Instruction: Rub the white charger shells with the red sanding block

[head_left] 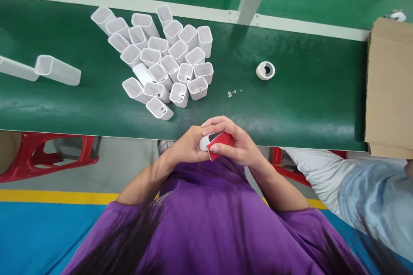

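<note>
Close to my body, at the table's front edge, both hands meet. My left hand (190, 144) is closed around a white plastic housing (203, 143) with a dark opening on its upper side; most of it is hidden by the fingers. Pressed against that housing is a folded red sheet (226, 139), cloth or card, which my right hand (240, 144) pinches between thumb and fingers. Beyond my hands, on the green table, stands a group of similar white hollow housings (160, 108), most with the open end up.
Two more white housings, one of them a tapered tube (63, 71), lie at the left. A white roll (265, 71) and small clear bits (230, 94) are right of centre. A cardboard box (390, 90) borders the right end. A person's sleeve (371, 193) is at right; a red stool (77, 148) stands left.
</note>
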{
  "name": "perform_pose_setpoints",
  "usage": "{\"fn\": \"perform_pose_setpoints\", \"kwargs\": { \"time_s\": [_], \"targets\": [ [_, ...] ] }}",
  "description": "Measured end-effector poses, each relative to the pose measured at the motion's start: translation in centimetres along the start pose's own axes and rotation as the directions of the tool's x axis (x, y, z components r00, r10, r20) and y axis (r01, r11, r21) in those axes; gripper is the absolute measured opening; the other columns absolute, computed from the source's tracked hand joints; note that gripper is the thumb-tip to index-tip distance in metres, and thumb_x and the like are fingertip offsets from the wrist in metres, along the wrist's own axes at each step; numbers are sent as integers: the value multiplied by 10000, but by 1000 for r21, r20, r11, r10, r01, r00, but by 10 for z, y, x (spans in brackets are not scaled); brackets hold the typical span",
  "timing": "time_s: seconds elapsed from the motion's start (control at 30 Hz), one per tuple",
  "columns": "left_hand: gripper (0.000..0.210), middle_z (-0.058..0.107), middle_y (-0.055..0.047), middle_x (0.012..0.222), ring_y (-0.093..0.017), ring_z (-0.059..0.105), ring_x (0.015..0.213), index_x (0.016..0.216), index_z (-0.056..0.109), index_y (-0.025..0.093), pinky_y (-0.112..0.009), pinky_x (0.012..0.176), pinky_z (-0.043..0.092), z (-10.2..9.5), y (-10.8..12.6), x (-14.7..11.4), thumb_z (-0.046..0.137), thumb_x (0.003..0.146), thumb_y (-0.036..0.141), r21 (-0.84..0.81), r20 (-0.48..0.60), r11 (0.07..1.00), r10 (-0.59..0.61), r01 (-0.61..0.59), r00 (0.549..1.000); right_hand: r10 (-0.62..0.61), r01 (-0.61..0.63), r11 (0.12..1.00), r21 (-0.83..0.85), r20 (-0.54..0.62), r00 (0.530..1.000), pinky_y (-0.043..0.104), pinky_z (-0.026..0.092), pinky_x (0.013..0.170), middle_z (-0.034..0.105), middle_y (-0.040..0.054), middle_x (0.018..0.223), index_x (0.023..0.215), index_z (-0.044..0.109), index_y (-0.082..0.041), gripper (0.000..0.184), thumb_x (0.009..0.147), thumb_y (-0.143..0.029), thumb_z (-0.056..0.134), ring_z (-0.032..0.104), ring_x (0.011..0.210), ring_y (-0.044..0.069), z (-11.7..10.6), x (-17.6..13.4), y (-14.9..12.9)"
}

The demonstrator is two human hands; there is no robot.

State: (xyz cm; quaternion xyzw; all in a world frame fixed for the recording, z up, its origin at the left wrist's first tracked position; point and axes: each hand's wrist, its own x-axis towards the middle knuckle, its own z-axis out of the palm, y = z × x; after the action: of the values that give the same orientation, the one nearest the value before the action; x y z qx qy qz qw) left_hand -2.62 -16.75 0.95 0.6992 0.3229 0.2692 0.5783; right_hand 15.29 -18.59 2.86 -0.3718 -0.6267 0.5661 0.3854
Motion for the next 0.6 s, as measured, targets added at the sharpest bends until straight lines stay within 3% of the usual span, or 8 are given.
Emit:
{"fn": "perform_pose_setpoints", "kwargs": {
  "time_s": [0.2,0.4,0.47,0.6],
  "targets": [
    [159,559,32,652,-106,512,591,738,577,163,-224,562,408,-1,4,3,651,727,304,-28,6,998,-53,53,999,0,1,1000,5,-85,996,403,516,979,672,63,1183,1041,661,-262,268,887,-481,687,647,1089,221,10,-2,3],
    [184,532,36,646,-88,430,554,738,535,179,-217,514,386,-5,5,6,661,724,312,-102,6,994,-40,41,999,-253,217,966,-142,-328,910,408,519,969,662,48,1122,957,601,-287,171,919,-448,647,643,1083,231,24,-2,15],
    [198,515,41,629,-90,414,545,718,519,192,-223,507,392,-5,5,6,660,729,330,-123,19,992,-32,34,999,-262,235,964,-121,-304,916,417,506,995,666,39,1061,906,602,-280,127,915,-391,664,637,1092,235,22,-1,14],
    [260,470,47,585,-95,423,540,665,476,196,-231,505,402,-3,4,6,665,741,358,-112,14,994,-7,9,1000,-88,104,992,74,-187,978,452,510,1004,668,48,1015,827,589,-246,173,913,-372,669,643,1094,246,17,0,5]
  ]
}}
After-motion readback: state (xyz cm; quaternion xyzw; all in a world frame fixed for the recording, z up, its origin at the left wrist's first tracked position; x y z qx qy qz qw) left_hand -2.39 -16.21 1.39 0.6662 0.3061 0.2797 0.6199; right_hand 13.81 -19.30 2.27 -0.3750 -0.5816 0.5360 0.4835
